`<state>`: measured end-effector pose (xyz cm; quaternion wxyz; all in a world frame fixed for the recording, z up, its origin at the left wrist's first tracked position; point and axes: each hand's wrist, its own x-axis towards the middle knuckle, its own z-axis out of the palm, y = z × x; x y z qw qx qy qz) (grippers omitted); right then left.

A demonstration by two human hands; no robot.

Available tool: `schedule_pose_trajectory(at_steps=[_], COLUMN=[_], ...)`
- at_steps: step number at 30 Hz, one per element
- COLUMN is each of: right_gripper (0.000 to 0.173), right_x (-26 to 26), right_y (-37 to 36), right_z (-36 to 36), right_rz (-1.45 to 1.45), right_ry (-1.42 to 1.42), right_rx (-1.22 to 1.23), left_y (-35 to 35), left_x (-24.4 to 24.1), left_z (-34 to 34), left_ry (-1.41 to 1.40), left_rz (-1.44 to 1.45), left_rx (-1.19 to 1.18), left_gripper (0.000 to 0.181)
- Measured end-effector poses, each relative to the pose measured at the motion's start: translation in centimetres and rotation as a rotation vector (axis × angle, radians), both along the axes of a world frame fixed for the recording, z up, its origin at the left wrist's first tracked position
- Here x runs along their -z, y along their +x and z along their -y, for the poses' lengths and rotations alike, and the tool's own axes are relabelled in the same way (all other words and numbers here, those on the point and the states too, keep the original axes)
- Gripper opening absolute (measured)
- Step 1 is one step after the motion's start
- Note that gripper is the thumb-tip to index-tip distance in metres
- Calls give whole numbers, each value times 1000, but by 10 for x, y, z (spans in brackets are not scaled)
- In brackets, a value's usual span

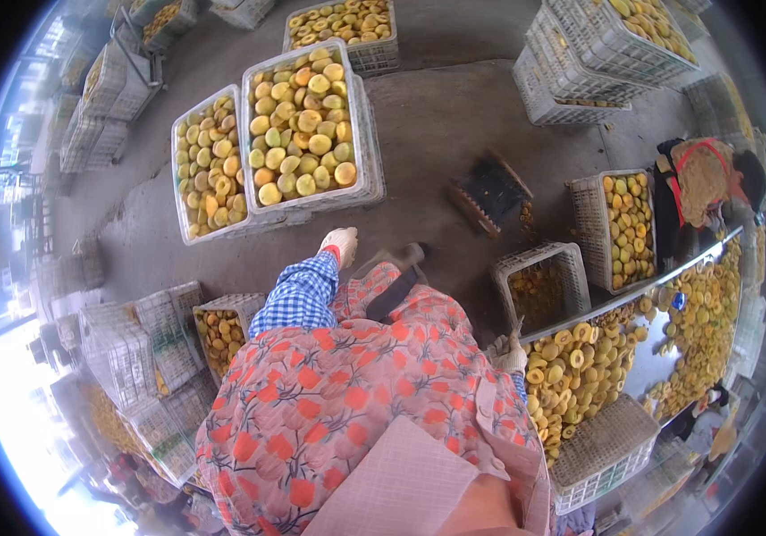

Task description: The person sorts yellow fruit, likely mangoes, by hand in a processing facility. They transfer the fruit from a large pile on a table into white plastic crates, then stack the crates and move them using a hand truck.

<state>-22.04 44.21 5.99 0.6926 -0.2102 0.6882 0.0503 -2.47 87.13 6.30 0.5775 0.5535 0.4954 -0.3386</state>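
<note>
My left hand [341,245], in a cream knitted glove, hangs over the concrete floor just below two crates. Its fingers look curled, and no object shows in it. Close to the near end of the metal work table, my right hand [510,356] is also gloved; a thin pointed thing stands up from it, perhaps a small knife. Beside that hand lies a heap of halved yellow fruit [577,362], apricots or peaches. Ahead stand a large plastic crate of whole fruit [302,127] and a narrower-looking crate of fruit [212,167], touching side by side.
A low dark stool [492,189] stands on the floor. By the table are a crate with fruit scraps [540,288], a fruit crate [628,228] and an upturned crate [604,449]. A co-worker [705,181] bends at the table's far end. Stacked crates [148,348] stand at left.
</note>
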Motion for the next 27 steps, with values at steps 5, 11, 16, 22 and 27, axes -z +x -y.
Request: schedule_pose_trajectory(at_steps=[5, 11, 16, 22, 27], right_gripper=[39, 14, 17, 12, 20], right_x=[-8, 46, 51, -27, -78], right_y=[-7, -28, 59, 242, 364], right_z=[4, 19, 15, -32, -50], right_rz=[295, 255, 277, 388, 332], right_ry=[79, 183, 116, 24, -257], right_rx=[250, 139, 165, -40, -240], left_y=[20, 82, 183, 293, 343], left_x=[3, 60, -12, -48, -66], left_z=[23, 35, 66, 60, 126], left_ry=[196, 357, 491, 610, 357], left_rz=[142, 583, 521, 582, 836], left_rx=[253, 721, 1056, 1093, 1258], left_gripper=[14, 23, 29, 37, 40])
